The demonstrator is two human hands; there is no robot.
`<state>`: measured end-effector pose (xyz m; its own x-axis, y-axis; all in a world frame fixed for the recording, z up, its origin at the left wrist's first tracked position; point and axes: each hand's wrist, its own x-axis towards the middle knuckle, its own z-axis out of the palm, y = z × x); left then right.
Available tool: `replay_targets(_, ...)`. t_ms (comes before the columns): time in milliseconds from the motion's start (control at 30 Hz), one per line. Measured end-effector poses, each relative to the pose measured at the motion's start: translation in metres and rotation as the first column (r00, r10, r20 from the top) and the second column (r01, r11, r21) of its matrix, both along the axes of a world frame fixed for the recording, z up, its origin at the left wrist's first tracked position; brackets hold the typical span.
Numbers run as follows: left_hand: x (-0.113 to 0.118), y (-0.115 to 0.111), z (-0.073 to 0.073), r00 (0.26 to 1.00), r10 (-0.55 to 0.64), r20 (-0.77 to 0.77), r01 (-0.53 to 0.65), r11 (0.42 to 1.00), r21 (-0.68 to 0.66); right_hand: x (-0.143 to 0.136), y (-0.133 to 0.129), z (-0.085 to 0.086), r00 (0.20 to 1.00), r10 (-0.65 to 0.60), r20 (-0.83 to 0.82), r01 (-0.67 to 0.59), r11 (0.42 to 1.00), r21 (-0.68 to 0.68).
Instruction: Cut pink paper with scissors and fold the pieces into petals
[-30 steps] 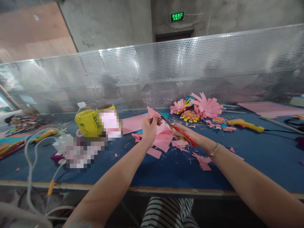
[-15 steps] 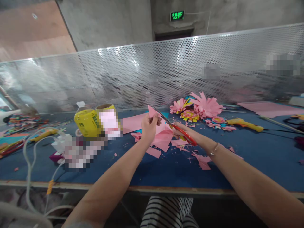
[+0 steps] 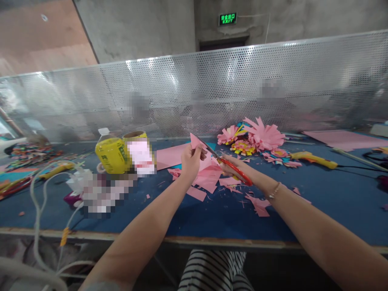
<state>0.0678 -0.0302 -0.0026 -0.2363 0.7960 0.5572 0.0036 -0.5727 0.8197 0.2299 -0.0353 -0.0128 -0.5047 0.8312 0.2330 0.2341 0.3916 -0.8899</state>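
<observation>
My left hand [image 3: 192,159] pinches a small folded piece of pink paper [image 3: 195,140], whose pointed tip sticks up above the fingers. In my right hand [image 3: 235,165] is a pair of scissors [image 3: 238,170] with red handles. Their blades slant up and left to the pink piece; whether they are parted there I cannot make out. Below both hands lies a loose heap of pink paper pieces [image 3: 209,178]. A cut pink scrap [image 3: 260,205] rests nearer the table's front, by my right wrist.
Pink fringed paper flowers [image 3: 263,135] stand at the back right, beside a yellow glue gun [image 3: 317,159]. A yellow-labelled bottle [image 3: 112,155] and a tape roll [image 3: 135,135] are left. White cables [image 3: 38,202] hang over the front edge. A perforated metal screen [image 3: 169,97] closes the back.
Hardly anything differs. The view has shifted very slightly, while both hands keep the same hold on the pink paper and the scissors.
</observation>
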Motion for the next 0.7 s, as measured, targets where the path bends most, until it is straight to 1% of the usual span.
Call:
replay_targets(67, -0.0003, 0.0015, -0.0011, 1.0, -0.018, 0.018, 0.018, 1.0, 0.008, -0.001, -0.0015, 0.0015, 1.0, -0.019, 0.02, 0.019, 1.0, 0.022)
replay_targets(267, -0.0008, 0.0043, -0.0026, 0.996, -0.045, 0.072, 0.045, 0.999, -0.003, -0.0024, -0.0014, -0.0001, 0.996, -0.048, 0.071, 0.035, 0.983, 0.181)
replay_targets(400, -0.0014, 0.0051, -0.0033, 0.996, -0.045, 0.08, 0.045, 0.999, -0.003, -0.0054, -0.0038, 0.0003, 0.991, -0.094, 0.097, 0.074, 0.979, 0.192)
replay_targets(500, -0.0016, 0.0062, -0.004, 0.995, -0.044, 0.09, 0.044, 0.999, 0.003, -0.0069, -0.0056, 0.0012, 0.988, -0.102, 0.112, 0.078, 0.977, 0.199)
replay_targets(600, -0.0012, 0.0066, -0.004, 0.994, -0.047, 0.101, 0.047, 0.999, -0.004, -0.0063, -0.0029, -0.0005, 0.985, -0.115, 0.126, 0.084, 0.97, 0.228)
replay_targets(700, -0.0004, 0.006, -0.0034, 0.992, -0.055, 0.11, 0.055, 0.998, -0.003, -0.005, 0.0017, -0.0034, 0.983, -0.114, 0.147, 0.08, 0.972, 0.222)
